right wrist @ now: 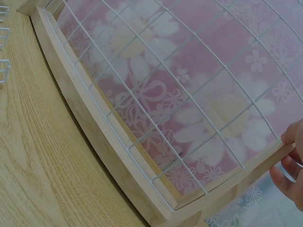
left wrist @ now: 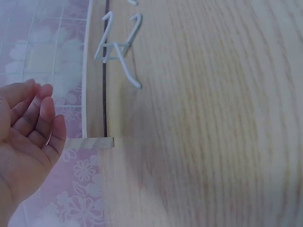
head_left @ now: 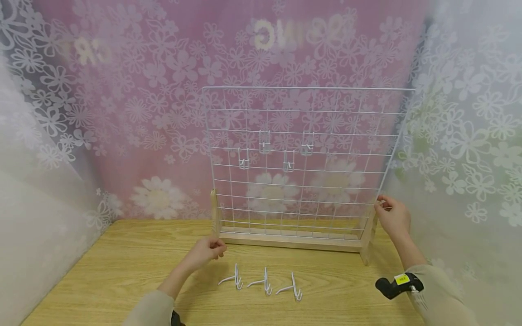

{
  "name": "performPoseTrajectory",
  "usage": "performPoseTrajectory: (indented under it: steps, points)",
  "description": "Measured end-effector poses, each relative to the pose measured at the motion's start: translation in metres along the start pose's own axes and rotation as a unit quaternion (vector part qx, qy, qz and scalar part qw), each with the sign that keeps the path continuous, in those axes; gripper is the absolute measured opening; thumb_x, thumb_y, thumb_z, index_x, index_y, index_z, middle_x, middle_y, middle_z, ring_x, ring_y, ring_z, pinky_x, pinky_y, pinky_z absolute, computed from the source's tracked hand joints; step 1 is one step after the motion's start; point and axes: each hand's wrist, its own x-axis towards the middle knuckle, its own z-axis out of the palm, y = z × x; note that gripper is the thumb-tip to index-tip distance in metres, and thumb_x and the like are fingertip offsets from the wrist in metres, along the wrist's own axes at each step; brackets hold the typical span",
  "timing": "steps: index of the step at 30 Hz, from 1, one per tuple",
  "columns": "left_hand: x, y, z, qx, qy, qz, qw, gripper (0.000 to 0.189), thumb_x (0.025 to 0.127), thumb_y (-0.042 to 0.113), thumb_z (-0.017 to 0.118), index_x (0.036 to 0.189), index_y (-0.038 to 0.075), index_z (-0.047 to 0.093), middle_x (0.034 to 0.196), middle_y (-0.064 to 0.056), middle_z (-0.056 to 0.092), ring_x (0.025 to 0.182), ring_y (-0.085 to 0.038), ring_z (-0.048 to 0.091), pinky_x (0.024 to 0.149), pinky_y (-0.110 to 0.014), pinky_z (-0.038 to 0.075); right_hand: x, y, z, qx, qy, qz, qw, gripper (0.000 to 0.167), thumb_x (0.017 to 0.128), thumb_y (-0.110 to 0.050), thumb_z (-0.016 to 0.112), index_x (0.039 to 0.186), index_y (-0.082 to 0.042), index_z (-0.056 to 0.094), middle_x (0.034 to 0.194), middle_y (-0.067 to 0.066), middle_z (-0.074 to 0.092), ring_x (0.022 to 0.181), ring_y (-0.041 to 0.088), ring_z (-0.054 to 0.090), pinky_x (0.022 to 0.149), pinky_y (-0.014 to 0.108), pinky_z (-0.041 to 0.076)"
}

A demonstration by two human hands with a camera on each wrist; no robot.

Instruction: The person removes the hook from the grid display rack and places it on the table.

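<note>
A white wire grid panel [head_left: 318,185] stands upright in a light wooden stand [head_left: 285,241]. My right hand [head_left: 393,217] pinches the top of the stand's right post, thumb on one side and fingers on the other in the right wrist view. Beside the stand's left foot is my left hand [head_left: 208,250], its fingers loosely curled around nothing; the left wrist view shows the palm [left wrist: 26,153] bare. Three white wire hooks lie in a row before the stand: a left hook [head_left: 235,277], a middle hook [head_left: 266,283] and a right hook [head_left: 292,287].
Several hooks hang on the grid, among them an upper hook [head_left: 265,142] and a lower hook [head_left: 288,162]. Under everything is a wood-grain table [head_left: 102,280]. A pink floral curtain [head_left: 163,136] closes off the back, with pale curtains at both sides.
</note>
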Motion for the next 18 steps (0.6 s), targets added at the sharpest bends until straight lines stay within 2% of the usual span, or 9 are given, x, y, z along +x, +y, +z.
performPoseTrajectory:
  steps: [4,7,11,15,18]
  points:
    - [0.001,0.008,-0.004,-0.017,0.036,-0.015,0.9991,0.022,0.094,0.015,0.056,0.100,-0.006,0.060,0.080,-0.008,0.061,0.077,-0.029,0.059,0.072,-0.046,0.050,0.000,0.000,0.000,-0.002,-0.002,0.003,1.0000,0.023,0.090,-0.009,0.052,0.107,0.005,0.060,0.091,0.024,0.059,0.083,0.038,0.058,0.062,0.035,0.040]
    - [0.003,0.014,-0.008,-0.027,0.054,-0.024,0.9979,0.023,0.094,0.015,0.055,0.102,-0.006,0.060,0.084,-0.012,0.062,0.077,-0.023,0.058,0.072,-0.040,0.051,0.001,0.000,0.000,-0.004,-0.006,0.005,1.0000,0.025,0.091,-0.010,0.052,0.109,0.005,0.059,0.092,0.024,0.059,0.085,0.039,0.058,0.060,0.033,0.041]
    - [0.006,0.020,-0.012,-0.029,0.065,-0.031,0.9970,0.022,0.094,0.016,0.056,0.102,-0.004,0.060,0.084,-0.011,0.061,0.076,-0.015,0.057,0.072,-0.033,0.050,0.001,0.000,0.000,-0.004,-0.009,0.005,0.9999,0.026,0.091,-0.011,0.052,0.110,0.006,0.059,0.093,0.024,0.059,0.085,0.039,0.058,0.060,0.032,0.041]
    - [0.009,0.025,-0.016,-0.033,0.068,-0.037,0.9965,0.020,0.094,0.018,0.055,0.102,0.000,0.060,0.082,-0.006,0.060,0.079,-0.018,0.058,0.077,-0.036,0.051,0.001,0.000,-0.001,-0.007,-0.007,0.003,0.9999,0.027,0.091,-0.010,0.052,0.111,0.006,0.059,0.093,0.024,0.059,0.085,0.039,0.058,0.061,0.032,0.041]
    - [0.011,0.030,-0.021,-0.041,0.079,-0.040,0.9953,0.021,0.094,0.018,0.055,0.104,0.000,0.059,0.082,-0.006,0.061,0.080,-0.018,0.058,0.080,-0.039,0.050,0.001,0.001,0.000,-0.008,-0.006,0.002,0.9999,0.027,0.091,-0.010,0.052,0.111,0.006,0.059,0.093,0.024,0.059,0.085,0.039,0.058,0.061,0.033,0.041]
